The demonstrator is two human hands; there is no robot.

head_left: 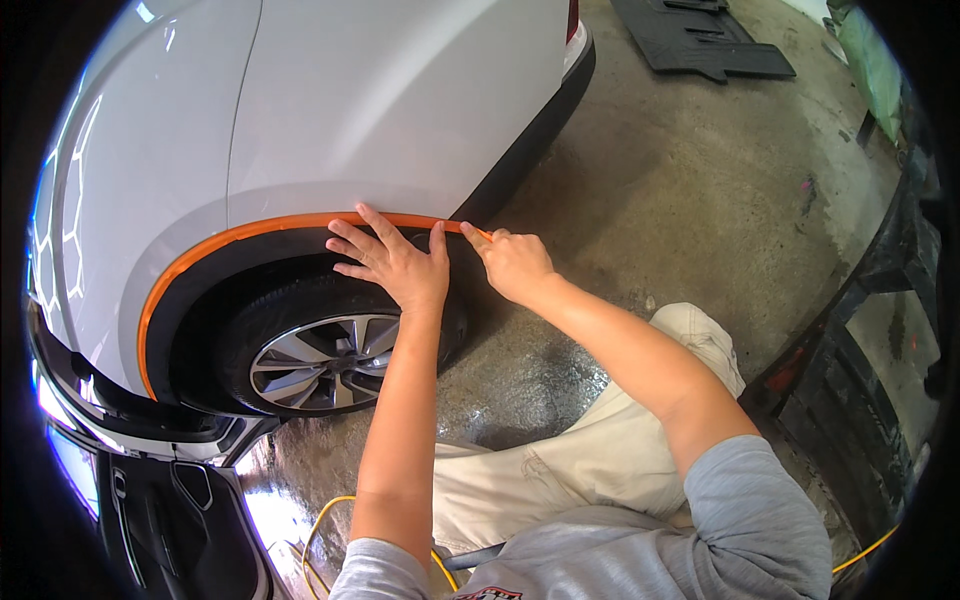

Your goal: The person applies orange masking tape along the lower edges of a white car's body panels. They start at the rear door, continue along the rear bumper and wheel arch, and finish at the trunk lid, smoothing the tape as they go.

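Orange masking tape (225, 238) follows the painted edge of a silver-white car's wheel arch, just above the black arch trim (290, 243). Across the top of the arch lies my left hand (400, 265), its fingers spread against the tape and the panel. Close beside it, at the bumper end, my right hand (515, 265) is closed on the orange tape, a short bit of which shows at its fingertips. Below the arch sits the wheel (330, 360), a dark tire with a silver spoked rim. Whether a tape roll is inside my right hand is hidden.
An opened car door (160, 520) stands at the lower left. Black plastic parts (850, 400) lean along the right side. A dark floor mat (705, 45) lies on the concrete floor (700, 190) at the far right. A yellow cable (315, 530) runs near my legs.
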